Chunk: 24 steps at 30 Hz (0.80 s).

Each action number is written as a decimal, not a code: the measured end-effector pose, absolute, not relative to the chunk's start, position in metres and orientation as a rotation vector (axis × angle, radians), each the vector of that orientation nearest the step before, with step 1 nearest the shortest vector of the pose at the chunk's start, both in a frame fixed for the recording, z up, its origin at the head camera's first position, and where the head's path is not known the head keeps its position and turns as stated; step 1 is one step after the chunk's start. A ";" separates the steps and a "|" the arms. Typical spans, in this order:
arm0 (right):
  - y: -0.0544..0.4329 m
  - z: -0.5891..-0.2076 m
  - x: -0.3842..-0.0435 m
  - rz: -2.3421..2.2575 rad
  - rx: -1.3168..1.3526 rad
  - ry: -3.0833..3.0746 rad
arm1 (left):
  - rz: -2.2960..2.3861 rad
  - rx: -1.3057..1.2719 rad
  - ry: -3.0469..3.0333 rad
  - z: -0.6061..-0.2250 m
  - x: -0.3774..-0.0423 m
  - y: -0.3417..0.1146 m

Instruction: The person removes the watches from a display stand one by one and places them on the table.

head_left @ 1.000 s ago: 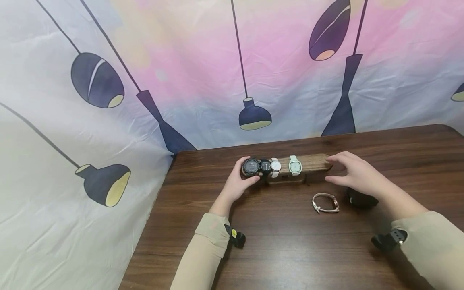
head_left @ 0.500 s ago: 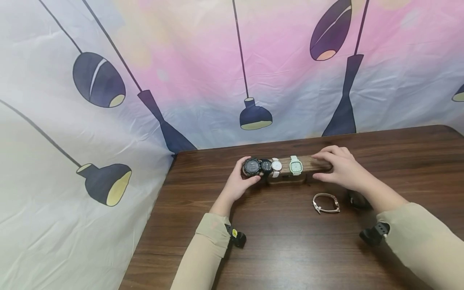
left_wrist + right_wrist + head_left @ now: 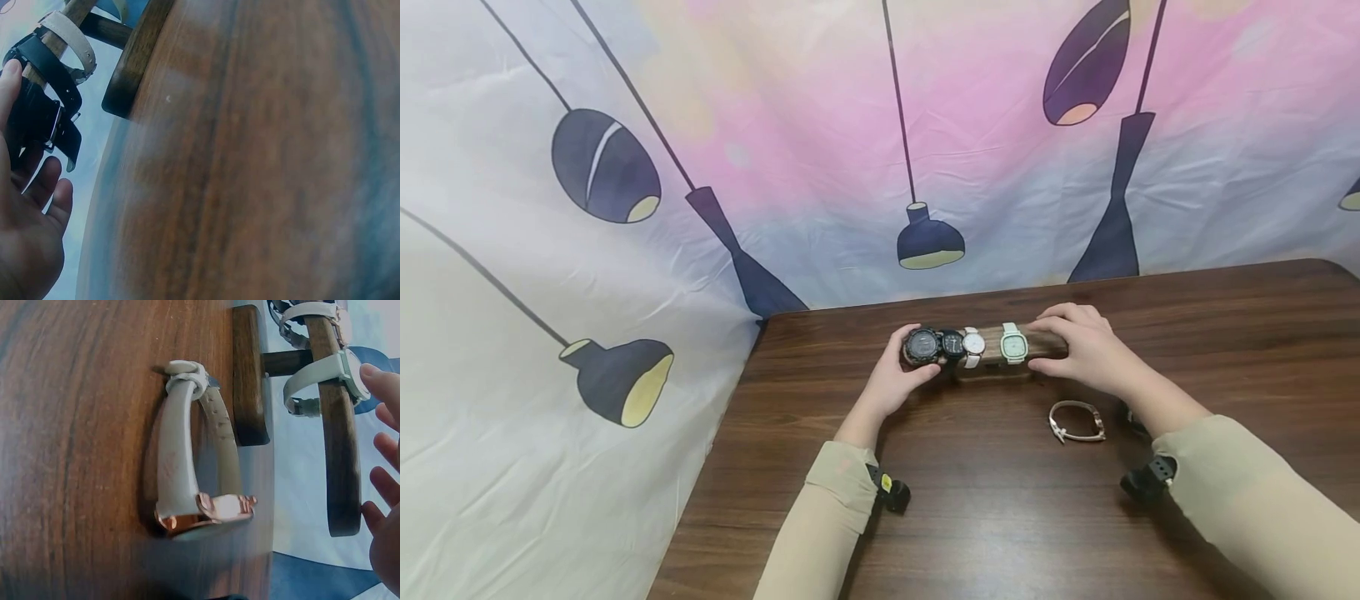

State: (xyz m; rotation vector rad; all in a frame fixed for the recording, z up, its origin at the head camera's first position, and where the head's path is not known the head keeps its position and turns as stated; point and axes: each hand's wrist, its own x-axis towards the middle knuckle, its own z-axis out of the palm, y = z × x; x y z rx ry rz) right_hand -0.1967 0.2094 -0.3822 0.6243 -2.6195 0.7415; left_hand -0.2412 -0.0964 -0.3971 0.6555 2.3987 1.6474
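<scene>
In the head view a wooden watch stand (image 3: 992, 355) carries several watches along its bar. My left hand (image 3: 891, 379) grips a large black watch (image 3: 922, 343) at the bar's left end, thumb in front and fingers behind. Beside it sit a smaller black watch (image 3: 952, 342) and a white-strapped round watch (image 3: 973, 343). Further right is a mint-green square watch (image 3: 1014, 345). My right hand (image 3: 1086, 350) arches around the bar's right end with fingers spread from the thumb, a fingertip right at the green watch (image 3: 353, 374) in the right wrist view.
A closed-loop watch with a pale strap and rose-gold case (image 3: 225, 506) lies on the brown wooden table (image 3: 1000, 500) in front of the stand. A dark object (image 3: 1137, 419) is partly hidden under my right forearm. Behind the table hangs a lamp-patterned cloth (image 3: 820, 167).
My right hand has moved left along the bar from beyond its right end to close by the green watch. The left hand keeps its grip on the large black watch.
</scene>
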 end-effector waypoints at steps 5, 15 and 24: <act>0.205 -0.383 -0.199 0.728 0.612 -2.640 | 1.669 0.655 2.365 -0.398 -0.241 -0.096; 0.195 -0.386 -0.203 0.676 0.656 -2.621 | 1.673 0.649 2.368 -0.398 -0.242 -0.096; 0.191 -0.389 -0.206 0.633 0.653 -2.626 | 1.673 0.639 2.366 -0.398 -0.242 -0.097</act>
